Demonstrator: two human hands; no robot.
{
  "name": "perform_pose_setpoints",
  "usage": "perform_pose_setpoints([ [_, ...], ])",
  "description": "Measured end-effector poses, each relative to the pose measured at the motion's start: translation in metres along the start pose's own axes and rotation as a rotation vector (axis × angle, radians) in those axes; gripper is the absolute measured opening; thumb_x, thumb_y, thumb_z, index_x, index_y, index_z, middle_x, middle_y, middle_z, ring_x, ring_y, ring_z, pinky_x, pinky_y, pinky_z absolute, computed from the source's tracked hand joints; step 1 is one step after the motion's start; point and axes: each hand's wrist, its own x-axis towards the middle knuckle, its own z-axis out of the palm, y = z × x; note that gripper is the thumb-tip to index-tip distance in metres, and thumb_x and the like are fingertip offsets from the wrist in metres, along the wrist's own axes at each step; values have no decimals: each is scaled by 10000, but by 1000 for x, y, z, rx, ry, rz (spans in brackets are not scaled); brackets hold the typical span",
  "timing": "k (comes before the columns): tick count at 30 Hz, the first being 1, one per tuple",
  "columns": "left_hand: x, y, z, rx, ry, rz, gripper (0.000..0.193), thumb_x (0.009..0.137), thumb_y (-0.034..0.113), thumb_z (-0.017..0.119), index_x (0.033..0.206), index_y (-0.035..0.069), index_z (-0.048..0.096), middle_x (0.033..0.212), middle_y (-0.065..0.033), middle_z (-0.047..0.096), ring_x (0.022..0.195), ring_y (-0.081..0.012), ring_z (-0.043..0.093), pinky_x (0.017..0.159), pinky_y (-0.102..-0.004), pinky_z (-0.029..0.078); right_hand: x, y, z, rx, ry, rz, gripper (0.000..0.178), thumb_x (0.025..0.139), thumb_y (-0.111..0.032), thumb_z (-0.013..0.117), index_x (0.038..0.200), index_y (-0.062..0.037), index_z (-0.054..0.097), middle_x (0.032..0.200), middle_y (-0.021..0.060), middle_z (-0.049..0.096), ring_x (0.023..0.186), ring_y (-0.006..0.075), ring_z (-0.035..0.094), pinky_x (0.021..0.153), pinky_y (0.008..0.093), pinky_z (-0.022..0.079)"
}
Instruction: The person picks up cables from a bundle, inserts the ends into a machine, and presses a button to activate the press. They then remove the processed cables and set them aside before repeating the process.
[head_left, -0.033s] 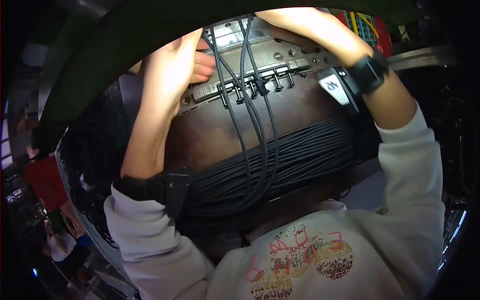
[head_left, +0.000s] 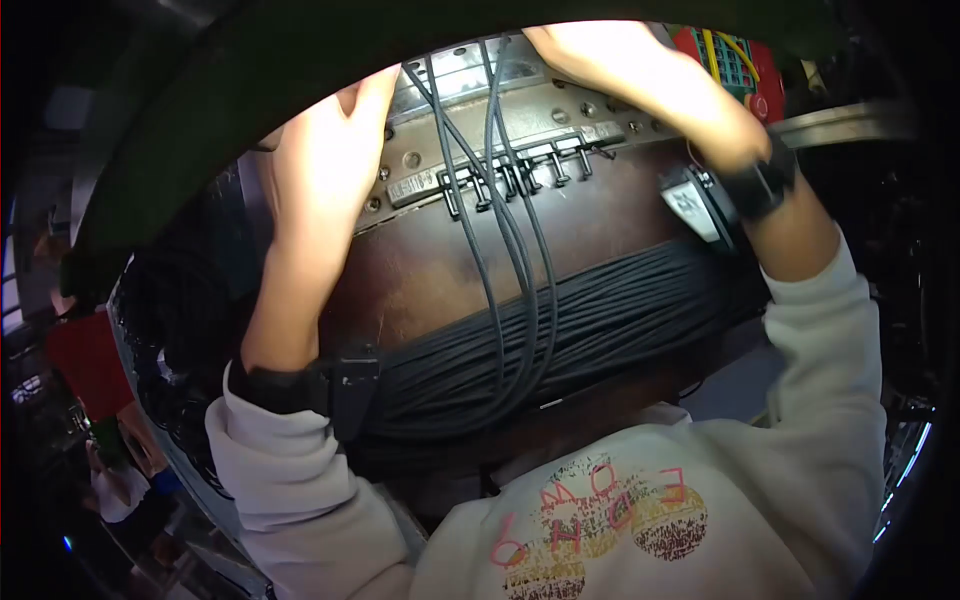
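My left hand (head_left: pixel 322 165) is raised against a grey metal panel (head_left: pixel 560 110), left of a row of small black clips (head_left: pixel 520 168). Its fingertips are hidden under the dark rim at the top. My right hand (head_left: pixel 640 85) reaches over the panel's upper right, its fingers out of sight. Three thin black cables (head_left: pixel 500 260) run down from between the hands, through the clips, and loop into a thick bundle of black cables (head_left: pixel 620 315) lying across a brown board (head_left: pixel 420 270). Whether either hand grips a cable is not visible.
Both wrists carry black straps; the right one has a small device with a white label (head_left: pixel 690 205). A red and green part (head_left: pixel 745 65) sits at the upper right. A black mesh surface (head_left: pixel 175 330) lies at the left. People stand at the far left edge (head_left: pixel 85 360).
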Motion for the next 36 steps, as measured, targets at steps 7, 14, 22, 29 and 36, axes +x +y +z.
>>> perform_pose_setpoints([
  [7,20,-27,22,498,279,761,268,777,36,608,1041,59,650,1008,-65,674,929,-209,647,807,-315,507,49,-53,14,-118,94,-9,326,891,-367,532,1020,-87,639,856,118,654,762,215,611,718,320,488],
  [14,21,-31,31,546,151,586,359,729,65,653,1086,102,641,1020,-53,673,951,-194,645,820,-312,501,37,-48,16,-229,220,-13,310,873,-355,574,1017,-93,656,846,108,662,769,204,628,702,326,501],
  [22,20,-33,32,545,200,567,389,738,119,675,1123,121,624,999,-51,673,916,-205,649,800,-309,502,38,-31,12,-333,347,-26,297,854,-344,616,1013,-99,673,836,98,671,777,192,645,685,332,515],
  [29,18,-28,26,532,169,511,419,766,138,681,1175,119,593,1034,-73,661,939,-223,638,822,-331,492,36,-37,13,-333,353,1,327,837,-336,635,1020,-67,665,824,97,667,758,207,645,682,327,519],
  [36,1,-19,-12,580,106,531,367,780,156,656,1130,58,603,1037,-145,637,927,-321,612,810,-372,493,20,-26,15,-46,447,-314,356,882,-339,529,1056,-37,601,961,151,612,877,269,576,810,346,450],
])
